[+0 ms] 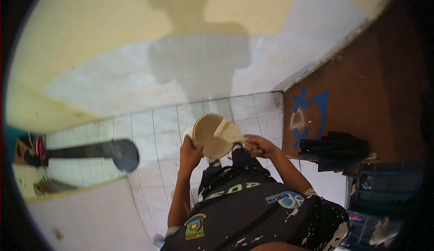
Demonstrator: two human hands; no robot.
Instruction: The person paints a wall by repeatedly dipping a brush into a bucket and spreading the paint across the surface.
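My left hand grips the near left rim of a round paint bucket, held in front of my body. Pale, cream-coloured paint shows inside it. In my right hand is the handle of a wide paintbrush, fingers wrapped round it. The brush head is coated with pale paint and overlaps the right side of the bucket's opening in this view. My dark shirt has white paint splashes on it.
Ahead stands a yellow wall with a large whitish area low down, crossed by a shadow. White floor tiles lie below. To the right is a brown panel with blue marks and dark cloth. A round-ended black object is at left.
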